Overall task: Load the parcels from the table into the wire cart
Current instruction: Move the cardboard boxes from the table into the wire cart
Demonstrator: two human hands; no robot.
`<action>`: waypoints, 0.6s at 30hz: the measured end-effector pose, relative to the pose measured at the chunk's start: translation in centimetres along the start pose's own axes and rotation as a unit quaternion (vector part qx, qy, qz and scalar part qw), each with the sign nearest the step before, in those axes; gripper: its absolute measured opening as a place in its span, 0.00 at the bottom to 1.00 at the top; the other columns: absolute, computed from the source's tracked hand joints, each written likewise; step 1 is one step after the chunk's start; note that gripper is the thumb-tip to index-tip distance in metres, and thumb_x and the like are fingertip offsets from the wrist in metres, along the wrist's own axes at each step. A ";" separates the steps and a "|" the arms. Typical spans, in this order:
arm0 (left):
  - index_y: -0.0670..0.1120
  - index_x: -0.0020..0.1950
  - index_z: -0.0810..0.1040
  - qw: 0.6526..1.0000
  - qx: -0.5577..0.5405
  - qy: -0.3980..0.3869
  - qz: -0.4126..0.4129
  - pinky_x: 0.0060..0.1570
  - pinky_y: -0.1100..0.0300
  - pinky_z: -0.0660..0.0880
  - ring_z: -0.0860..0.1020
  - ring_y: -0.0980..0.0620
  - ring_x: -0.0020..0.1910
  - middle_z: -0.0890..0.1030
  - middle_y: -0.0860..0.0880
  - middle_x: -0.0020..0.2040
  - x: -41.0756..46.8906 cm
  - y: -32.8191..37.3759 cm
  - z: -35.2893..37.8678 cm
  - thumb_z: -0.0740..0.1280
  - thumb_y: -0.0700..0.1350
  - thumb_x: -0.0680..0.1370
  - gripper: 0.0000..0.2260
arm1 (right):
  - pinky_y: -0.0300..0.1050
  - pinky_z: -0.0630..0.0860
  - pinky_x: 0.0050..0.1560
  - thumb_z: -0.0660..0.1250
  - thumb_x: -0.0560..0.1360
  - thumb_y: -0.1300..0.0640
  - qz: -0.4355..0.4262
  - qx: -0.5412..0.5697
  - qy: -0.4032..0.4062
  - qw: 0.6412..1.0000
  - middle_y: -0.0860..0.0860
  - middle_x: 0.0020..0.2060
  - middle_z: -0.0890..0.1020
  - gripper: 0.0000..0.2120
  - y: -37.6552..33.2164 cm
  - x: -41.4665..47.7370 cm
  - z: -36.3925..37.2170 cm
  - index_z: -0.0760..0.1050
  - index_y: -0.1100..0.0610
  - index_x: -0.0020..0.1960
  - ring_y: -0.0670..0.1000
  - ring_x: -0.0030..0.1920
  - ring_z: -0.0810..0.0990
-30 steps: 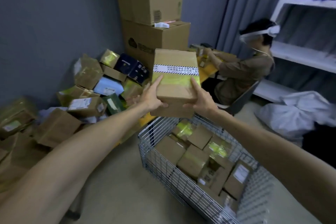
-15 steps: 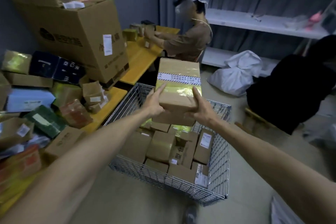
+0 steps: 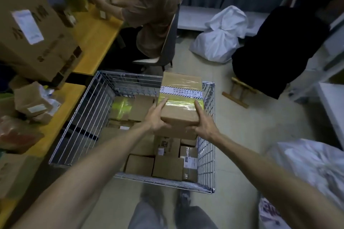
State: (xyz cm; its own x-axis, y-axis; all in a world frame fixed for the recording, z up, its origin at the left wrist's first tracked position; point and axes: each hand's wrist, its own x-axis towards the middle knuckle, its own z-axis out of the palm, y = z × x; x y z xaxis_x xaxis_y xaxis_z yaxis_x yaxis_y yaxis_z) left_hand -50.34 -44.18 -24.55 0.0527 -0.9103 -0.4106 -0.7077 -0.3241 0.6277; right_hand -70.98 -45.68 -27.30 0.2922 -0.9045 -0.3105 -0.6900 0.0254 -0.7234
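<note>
Seated person (image 3: 154, 11) cut off above shoulders; held box (image 3: 180, 102) hides cart's far-right parcels.

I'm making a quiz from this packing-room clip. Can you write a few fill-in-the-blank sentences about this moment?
1. The taped box is gripped by ____ hands.
2. The box is held above the wire ____.
3. The left hand and right hand grip the box's ____ end.
4. The table has a ____ top.

Missing words: both; cart; near; yellow
</note>
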 end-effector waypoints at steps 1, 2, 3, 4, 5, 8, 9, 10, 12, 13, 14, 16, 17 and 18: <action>0.59 0.80 0.50 1.000 -0.008 -0.013 -0.004 0.74 0.39 0.60 0.56 0.39 0.78 0.53 0.42 0.80 0.7 -0.2 0.8 0.81 0.41 0.65 0.54 | 0.66 0.71 0.66 0.81 0.64 0.57 0.012 0.003 -0.002 1.000 0.59 0.71 0.66 0.61 0.7 0.2 0.2 0.40 0.36 0.78 0.58 0.68 0.70; 0.60 0.80 0.50 1.000 -0.015 -0.022 -0.005 0.74 0.39 0.59 0.54 0.40 0.78 0.52 0.42 0.80 1.4 -0.5 1.5 0.80 0.41 0.65 0.54 | 0.66 0.70 0.66 0.81 0.64 0.57 0.025 0.002 -0.002 1.000 0.58 0.71 0.66 0.61 1.3 0.5 0.4 0.40 0.36 0.78 0.58 0.69 0.69; 0.61 0.80 0.49 0.999 -0.020 -0.031 -0.007 0.74 0.39 0.59 0.54 0.40 0.78 0.51 0.42 0.81 2.2 -1.1 2.3 0.80 0.41 0.65 0.54 | 0.66 0.70 0.67 0.81 0.64 0.56 0.036 0.000 -0.004 0.999 0.58 0.72 0.66 0.60 2.0 0.8 0.8 0.40 0.36 0.78 0.58 0.69 0.69; 0.62 0.80 0.49 0.999 -0.022 -0.039 -0.005 0.74 0.39 0.59 0.54 0.41 0.79 0.51 0.43 0.81 3.0 -1.9 3.2 0.81 0.41 0.65 0.54 | 0.64 0.70 0.68 0.80 0.65 0.56 0.048 -0.001 -0.005 0.999 0.57 0.72 0.66 0.60 2.7 1.0 1.3 0.40 0.37 0.78 0.58 0.69 0.69; 0.64 0.79 0.49 0.999 -0.022 -0.047 -0.005 0.74 0.40 0.59 0.54 0.42 0.79 0.51 0.45 0.81 3.9 -2.7 4.1 0.81 0.42 0.64 0.55 | 0.62 0.70 0.68 0.80 0.65 0.56 0.057 -0.005 -0.006 0.998 0.57 0.71 0.66 0.59 3.3 1.3 1.9 0.41 0.38 0.79 0.57 0.69 0.69; 0.67 0.78 0.49 0.998 -0.016 -0.066 -0.008 0.73 0.40 0.60 0.53 0.44 0.79 0.50 0.48 0.81 5.9 -5.7 6.8 0.82 0.44 0.63 0.56 | 0.61 0.70 0.69 0.80 0.66 0.57 0.091 -0.004 -0.012 0.996 0.55 0.72 0.64 0.59 5.5 2.3 4.3 0.41 0.38 0.79 0.57 0.69 0.68; 0.67 0.78 0.49 0.997 -0.014 -0.072 -0.006 0.73 0.41 0.60 0.53 0.44 0.79 0.48 0.50 0.82 6.5 -6.7 7.5 0.81 0.44 0.63 0.56 | 0.61 0.70 0.68 0.80 0.65 0.57 0.104 -0.002 -0.014 0.994 0.55 0.72 0.65 0.59 6.3 2.7 5.3 0.41 0.38 0.79 0.57 0.69 0.69; 0.65 0.79 0.49 0.997 -0.008 -0.082 -0.001 0.72 0.42 0.61 0.53 0.45 0.79 0.46 0.51 0.82 7.2 -7.8 8.4 0.81 0.44 0.64 0.55 | 0.61 0.70 0.68 0.80 0.65 0.57 0.116 0.001 -0.015 0.993 0.56 0.72 0.65 0.60 7.1 3.0 6.4 0.41 0.37 0.78 0.57 0.68 0.69; 0.64 0.79 0.48 0.995 0.004 -0.099 0.003 0.72 0.41 0.64 0.56 0.44 0.78 0.47 0.50 0.82 9.1 -10.0 10.1 0.81 0.45 0.64 0.56 | 0.61 0.71 0.67 0.80 0.65 0.58 0.130 0.009 -0.021 0.991 0.57 0.72 0.65 0.60 8.7 4.2 8.2 0.40 0.35 0.78 0.58 0.68 0.70; 0.65 0.79 0.48 0.994 0.005 -0.107 0.001 0.71 0.40 0.66 0.58 0.42 0.78 0.49 0.49 0.82 10.2 -11.1 10.9 0.81 0.46 0.64 0.56 | 0.61 0.72 0.67 0.80 0.66 0.59 0.140 0.012 -0.020 0.990 0.57 0.72 0.64 0.60 9.8 5.0 9.2 0.40 0.36 0.78 0.57 0.68 0.70; 0.66 0.79 0.47 0.994 0.002 -0.112 -0.002 0.70 0.40 0.66 0.58 0.42 0.78 0.50 0.48 0.81 11.4 -12.0 11.8 0.81 0.46 0.64 0.56 | 0.61 0.72 0.67 0.80 0.66 0.59 0.149 0.018 -0.021 0.988 0.57 0.71 0.64 0.59 10.7 5.9 10.0 0.41 0.36 0.78 0.57 0.67 0.70; 0.65 0.79 0.47 0.991 -0.012 -0.131 -0.014 0.73 0.43 0.63 0.56 0.44 0.78 0.49 0.49 0.82 13.8 -13.4 13.4 0.80 0.44 0.66 0.54 | 0.59 0.71 0.68 0.79 0.66 0.61 0.150 0.019 -0.015 0.988 0.55 0.71 0.64 0.58 13.1 7.9 11.6 0.41 0.35 0.77 0.56 0.68 0.69; 0.64 0.80 0.48 0.990 -0.023 -0.141 -0.021 0.73 0.46 0.62 0.55 0.45 0.78 0.48 0.50 0.82 15.1 -14.1 14.3 0.79 0.42 0.67 0.53 | 0.58 0.71 0.68 0.79 0.67 0.61 0.154 0.016 -0.015 0.988 0.55 0.71 0.64 0.58 14.3 9.0 12.3 0.41 0.35 0.77 0.56 0.68 0.69; 0.63 0.80 0.48 0.988 -0.038 -0.149 -0.027 0.72 0.49 0.61 0.54 0.46 0.79 0.47 0.50 0.82 16.4 -14.7 15.2 0.79 0.41 0.68 0.52 | 0.55 0.72 0.67 0.78 0.68 0.62 0.164 0.003 -0.017 0.986 0.55 0.71 0.65 0.56 15.8 10.0 13.2 0.42 0.37 0.78 0.55 0.68 0.69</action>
State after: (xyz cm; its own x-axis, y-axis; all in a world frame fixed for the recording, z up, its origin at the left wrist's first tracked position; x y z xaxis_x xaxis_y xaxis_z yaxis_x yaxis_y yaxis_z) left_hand -49.77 -50.47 -50.52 -0.1291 -0.7779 -0.6149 -0.6540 -0.3993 0.6425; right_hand -70.21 -48.74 -49.96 0.0772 -0.8321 -0.5492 -0.7467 0.3168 -0.5849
